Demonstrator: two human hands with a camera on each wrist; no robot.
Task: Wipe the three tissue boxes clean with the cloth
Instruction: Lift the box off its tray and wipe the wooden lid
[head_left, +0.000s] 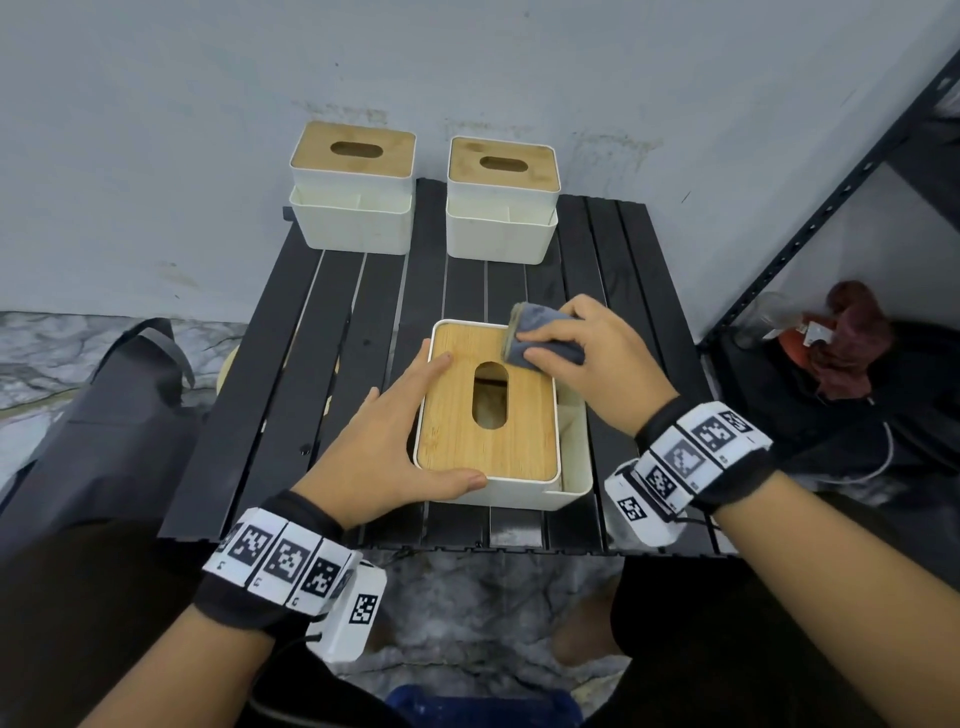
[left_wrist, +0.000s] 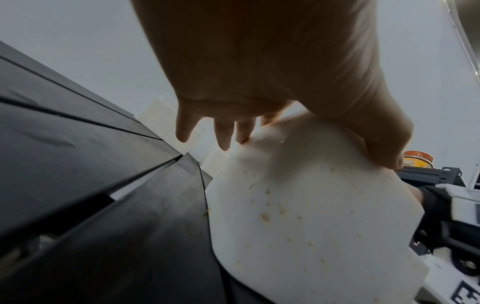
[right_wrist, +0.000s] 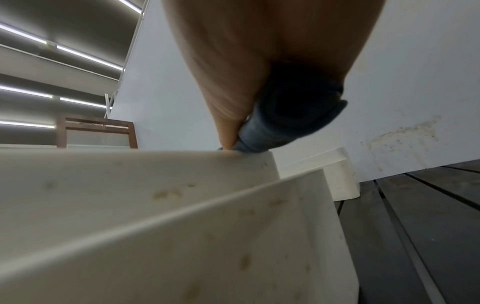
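A white tissue box (head_left: 524, 493) with a bamboo lid (head_left: 457, 415) sits near the front of the black slatted table (head_left: 291, 374). My left hand (head_left: 395, 441) lies flat against its left side, fingers straight on the lid edge and thumb along the front wall. My right hand (head_left: 587, 348) grips a folded grey cloth (head_left: 540, 335) pressed on the lid's far right corner. The box's white wall (left_wrist: 306, 216) is speckled with yellowish stains; the cloth (right_wrist: 293, 115) shows dark under the palm. Two more white boxes stand at the back, left (head_left: 353, 192) and right (head_left: 501, 200).
A grey wall rises just behind the two back boxes. A dark bag (head_left: 104, 415) lies on the floor to the left. A black metal shelf (head_left: 831, 208) with a red rag (head_left: 847, 338) stands to the right. Bare slats (head_left: 457, 291) lie between the near box and the back ones.
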